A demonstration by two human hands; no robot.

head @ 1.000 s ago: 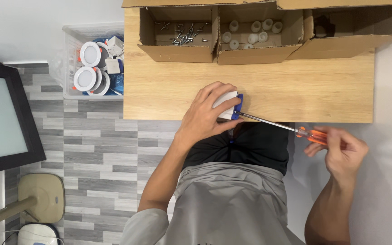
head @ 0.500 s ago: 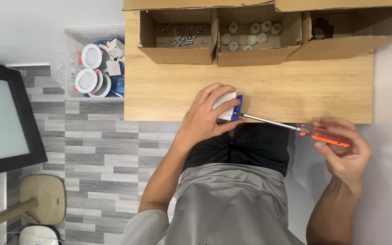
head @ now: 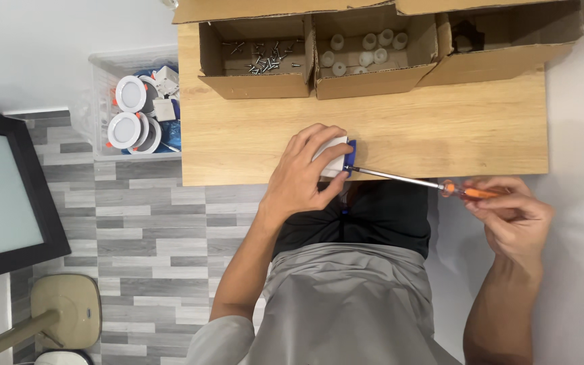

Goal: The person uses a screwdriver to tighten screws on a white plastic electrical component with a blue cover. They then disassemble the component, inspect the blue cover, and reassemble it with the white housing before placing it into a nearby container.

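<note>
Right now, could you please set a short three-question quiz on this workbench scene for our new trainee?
1. True or false: the left hand rests on the small white and blue plastic box at the front edge of the pale wooden table.
2. Which hand grips the orange-handled screwdriver with the long steel shaft?
3. The left open cardboard box holds: A) loose metal screws, B) round white lamps, C) cables.

Key:
1. True.
2. The right hand, on the handle; the tip meets the box's blue end.
3. A.
</note>
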